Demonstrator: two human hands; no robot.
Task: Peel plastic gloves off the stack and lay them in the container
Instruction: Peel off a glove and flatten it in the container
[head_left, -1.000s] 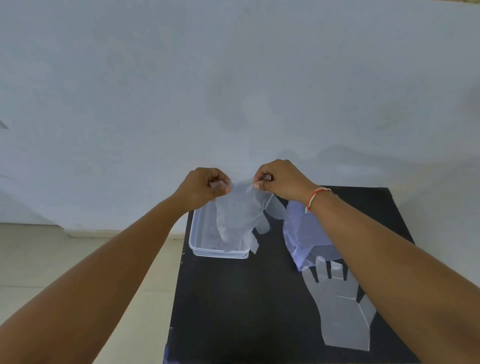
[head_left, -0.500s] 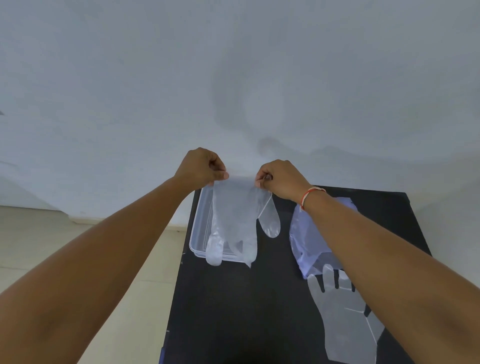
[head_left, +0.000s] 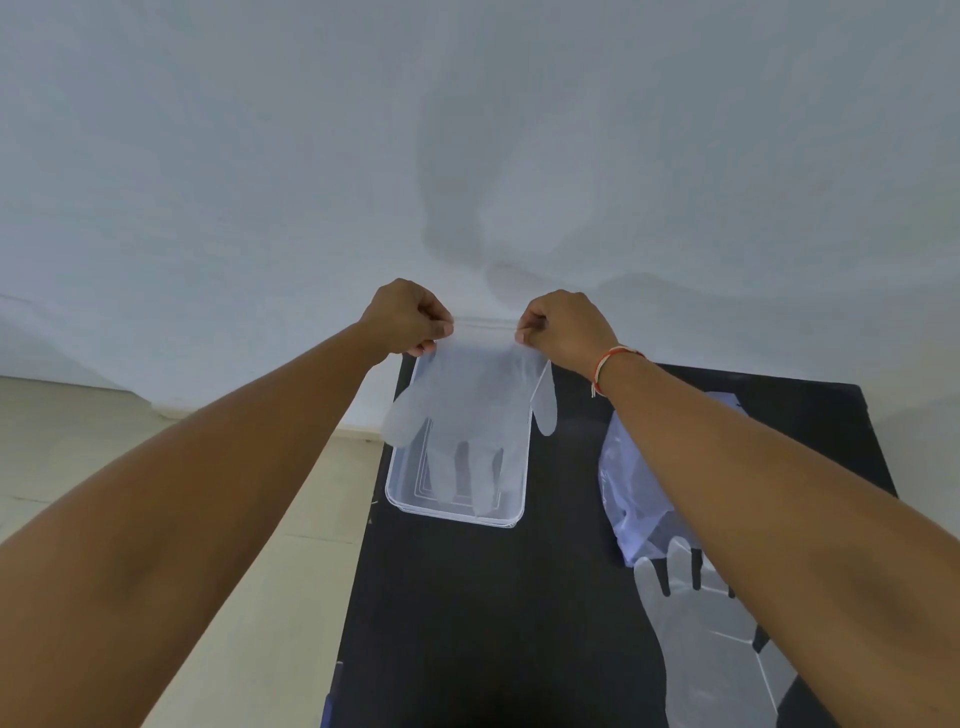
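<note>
A thin clear plastic glove (head_left: 475, 415) hangs spread flat, fingers pointing down, above the clear rectangular container (head_left: 511, 514). My left hand (head_left: 408, 317) pinches the left corner of its cuff and my right hand (head_left: 563, 325) pinches the right corner. The glove's fingertips reach down to the container's near end. The stack of flat gloves (head_left: 711, 649) lies on the black table (head_left: 493, 613) at the near right, partly hidden by my right forearm.
A crumpled bluish plastic bag (head_left: 631, 488) lies between the container and the glove stack. A white wall stands right behind the table. The table's left edge drops to a beige tiled floor (head_left: 62, 447).
Both hands have risen and moved apart, stretching the glove's cuff flat. The glove, first bunched, now hangs open and smooth over the container.
</note>
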